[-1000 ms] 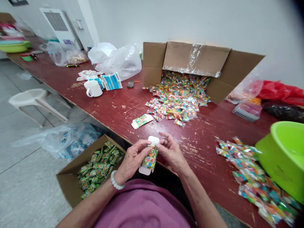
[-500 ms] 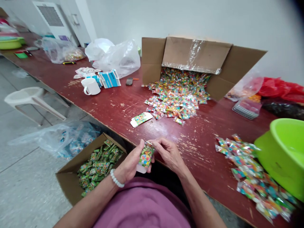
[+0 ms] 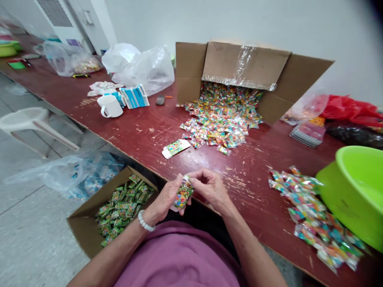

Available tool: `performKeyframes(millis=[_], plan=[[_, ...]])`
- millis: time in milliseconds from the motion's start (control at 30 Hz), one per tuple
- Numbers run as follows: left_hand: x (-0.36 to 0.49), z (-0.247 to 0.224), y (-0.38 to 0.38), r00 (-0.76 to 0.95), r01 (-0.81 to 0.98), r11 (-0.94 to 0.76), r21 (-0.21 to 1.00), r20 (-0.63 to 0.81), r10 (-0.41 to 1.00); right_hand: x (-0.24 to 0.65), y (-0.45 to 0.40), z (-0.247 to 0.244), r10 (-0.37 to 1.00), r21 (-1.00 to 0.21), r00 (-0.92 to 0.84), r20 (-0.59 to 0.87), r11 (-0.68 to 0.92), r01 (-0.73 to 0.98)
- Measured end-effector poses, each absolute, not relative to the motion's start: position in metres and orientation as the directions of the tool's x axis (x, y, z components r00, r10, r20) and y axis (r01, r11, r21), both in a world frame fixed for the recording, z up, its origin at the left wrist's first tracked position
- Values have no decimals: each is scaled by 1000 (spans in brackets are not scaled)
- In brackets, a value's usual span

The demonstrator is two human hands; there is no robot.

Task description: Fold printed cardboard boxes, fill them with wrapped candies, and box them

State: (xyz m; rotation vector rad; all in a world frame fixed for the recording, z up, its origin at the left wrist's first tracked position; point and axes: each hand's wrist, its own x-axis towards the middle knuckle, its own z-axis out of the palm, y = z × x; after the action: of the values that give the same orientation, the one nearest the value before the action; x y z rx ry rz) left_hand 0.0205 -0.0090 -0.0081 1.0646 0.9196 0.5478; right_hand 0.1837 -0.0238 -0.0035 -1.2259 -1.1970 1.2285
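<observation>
My left hand is wrapped round a small printed candy box, green with bright pictures, held over the table's front edge. At the box's top end, the thumb and fingers of my right hand pinch its flap. A flattened box of similar print with white flaps lies on the table just beyond my hands. Behind it, wrapped candies spill from a cardboard carton tipped on its side. Below on the left, an open carton holds many small green printed boxes.
More wrapped candies lie on the right beside a lime-green basin. A white mug, a blue-striped carton piece and plastic bags stand at the back left. A white stool is on the floor.
The small box has tilted slightly in my left hand, and my right fingers have shifted at its top flap. The whole view has turned a little, so the surroundings sit slightly further left.
</observation>
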Motion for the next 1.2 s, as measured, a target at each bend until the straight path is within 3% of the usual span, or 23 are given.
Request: performKeyframes(millis=[133,300,533,767,933,1100,1200], plan=[[18,-11,-7,540,42,419,907,-373,754,183,-26,-6,992,-983,-13,128,129,128],[15,-11,-5,582,62,434,899,-386,715,183,-25,-6,999,-998,-17,-49,-50,-23],[13,-16,-3,605,32,453,891,-378,701,181,-24,-5,987,-980,7,-162,-160,-122],[10,-26,-2,613,11,481,877,-386,690,181,-22,1,978,-972,0,-209,-208,-106],[12,-22,-3,602,8,500,866,-404,689,183,-24,2,997,-997,-32,-75,-75,13],[19,-17,-7,576,-38,518,854,-405,710,186,-33,-3,978,-992,-184,96,109,63],[20,-18,-11,575,-58,510,858,-389,720,184,-37,-9,964,-918,-141,226,259,300]])
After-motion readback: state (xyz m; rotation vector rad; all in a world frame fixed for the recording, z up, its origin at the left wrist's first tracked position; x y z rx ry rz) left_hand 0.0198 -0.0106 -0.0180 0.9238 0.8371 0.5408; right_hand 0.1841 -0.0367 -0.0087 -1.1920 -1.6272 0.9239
